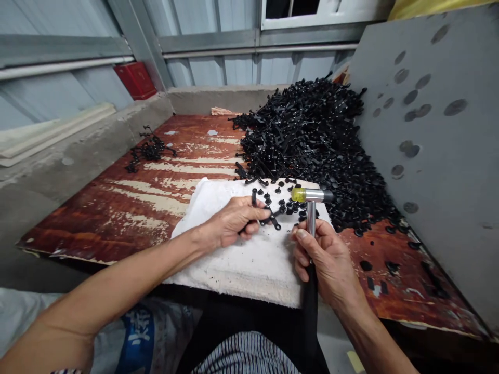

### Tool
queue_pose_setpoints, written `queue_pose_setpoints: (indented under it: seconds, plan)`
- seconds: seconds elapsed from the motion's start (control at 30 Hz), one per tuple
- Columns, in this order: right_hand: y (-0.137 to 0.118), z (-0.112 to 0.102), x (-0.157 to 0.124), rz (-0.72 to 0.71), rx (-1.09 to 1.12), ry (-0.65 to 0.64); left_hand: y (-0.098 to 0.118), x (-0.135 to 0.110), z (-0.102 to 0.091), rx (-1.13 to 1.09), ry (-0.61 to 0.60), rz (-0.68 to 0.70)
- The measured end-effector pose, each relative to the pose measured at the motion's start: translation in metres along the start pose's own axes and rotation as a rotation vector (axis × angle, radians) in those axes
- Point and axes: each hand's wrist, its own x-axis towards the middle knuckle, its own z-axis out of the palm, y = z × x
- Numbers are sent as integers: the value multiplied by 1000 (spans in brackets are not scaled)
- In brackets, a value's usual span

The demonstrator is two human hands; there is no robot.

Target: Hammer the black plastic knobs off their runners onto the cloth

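My left hand [237,219] is closed around several small black plastic parts [274,220], slim arms with ringed ends that stick out past the thumb and fingers. Beneath it lies a white cloth pad [218,265]. In my right hand [322,246] is a mallet [312,196] held upright by its shaft, with a yellow face on the left, a dark face on the right and a metal head. Small black round-headed pieces [289,205] stand on the cloth between the two hands.
A large heap of black parts [304,130] fills the back right of the worn red-brown board [187,140]. A smaller black cluster [150,148] sits at the left. On the right rises a grey panel [432,130]; a concrete ledge [97,140] borders the left.
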Motion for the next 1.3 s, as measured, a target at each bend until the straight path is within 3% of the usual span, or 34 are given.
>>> queue_pose_setpoints:
  seconds: [0.13,0.27,0.63,1.3]
  plan:
    - [1,-1,-1,-18,0,15,18,21,-21,7,137,74]
    - [1,-1,-1,-17,-19,34,25,39,-32,67,220,32]
    - [-1,-2,-2,5,-3,28,26,59,-37,120,195,-12]
    - [-1,-3,0,22,-8,27,27,57,-34,128,213,-39]
